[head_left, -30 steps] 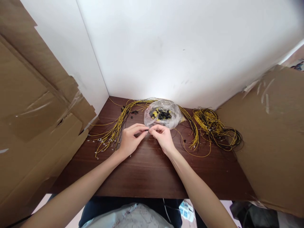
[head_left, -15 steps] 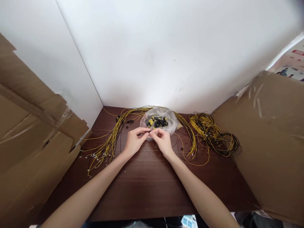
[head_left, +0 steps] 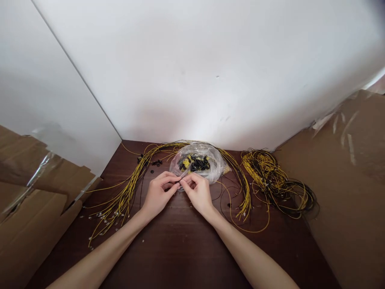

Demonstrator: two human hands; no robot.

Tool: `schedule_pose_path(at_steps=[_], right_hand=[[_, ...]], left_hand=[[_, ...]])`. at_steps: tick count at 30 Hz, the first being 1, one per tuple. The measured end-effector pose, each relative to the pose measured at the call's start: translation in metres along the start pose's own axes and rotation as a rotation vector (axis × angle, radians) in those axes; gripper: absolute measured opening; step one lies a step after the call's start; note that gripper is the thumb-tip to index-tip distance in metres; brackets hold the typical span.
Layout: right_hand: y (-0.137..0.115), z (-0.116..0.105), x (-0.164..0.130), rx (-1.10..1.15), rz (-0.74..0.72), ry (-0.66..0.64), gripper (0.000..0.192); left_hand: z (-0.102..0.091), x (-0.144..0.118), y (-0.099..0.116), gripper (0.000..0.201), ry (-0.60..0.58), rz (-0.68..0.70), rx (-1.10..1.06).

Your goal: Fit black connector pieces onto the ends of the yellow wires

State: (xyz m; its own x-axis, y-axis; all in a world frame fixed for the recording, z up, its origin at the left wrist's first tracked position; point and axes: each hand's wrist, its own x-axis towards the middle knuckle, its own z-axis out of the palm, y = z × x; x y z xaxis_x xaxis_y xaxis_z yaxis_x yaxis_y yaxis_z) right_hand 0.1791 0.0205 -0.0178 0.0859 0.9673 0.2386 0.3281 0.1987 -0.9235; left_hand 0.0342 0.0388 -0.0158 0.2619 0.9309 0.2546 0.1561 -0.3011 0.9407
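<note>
One head-worn camera looks forward and down over a dark wooden table [head_left: 186, 249]; both forearms reach in from the bottom edge. It sits close; a white wall [head_left: 210, 72] fills the upper frame.

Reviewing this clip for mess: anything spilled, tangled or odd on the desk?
Small black parts lie loose on the table left of the plastic bag. The wire coil at right is tangled. Both hands, left hand and right hand, pinch something tiny.

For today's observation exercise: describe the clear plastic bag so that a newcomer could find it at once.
On the dark wooden table, look at the back edge by the white wall. The clear plastic bag sits just beyond the fingertips; unlike the loose yellow wires, it holds small black and yellow parts.
</note>
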Motion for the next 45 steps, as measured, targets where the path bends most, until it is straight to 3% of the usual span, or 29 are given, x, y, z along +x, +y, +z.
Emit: schedule_pose_path(at_steps=[5, 14, 38, 45], right_hand=[[0.001, 0.0, 0.001, 0.002, 0.029, -0.066, 0.014], [-0.01, 0.002, 0.003, -0.02, 0.031, -0.054, 0.013], [-0.001, 0.004, -0.003, -0.08, -0.008, -0.032, 0.016], [-0.002, 0.012, -0.004, -0.014, 0.074, 0.043, 0.014]], left_hand=[[-0.005, -0.004, 0.001, 0.018, -0.022, -0.048, 0.034], [-0.013, -0.002, 0.008, 0.021, -0.081, -0.08, 0.066], [-0.008, -0.002, -0.005, 0.016, 0.032, -0.011, -0.068], [-0.005, -0.004, -0.004, 0.016, 0.077, 0.016, -0.034]])
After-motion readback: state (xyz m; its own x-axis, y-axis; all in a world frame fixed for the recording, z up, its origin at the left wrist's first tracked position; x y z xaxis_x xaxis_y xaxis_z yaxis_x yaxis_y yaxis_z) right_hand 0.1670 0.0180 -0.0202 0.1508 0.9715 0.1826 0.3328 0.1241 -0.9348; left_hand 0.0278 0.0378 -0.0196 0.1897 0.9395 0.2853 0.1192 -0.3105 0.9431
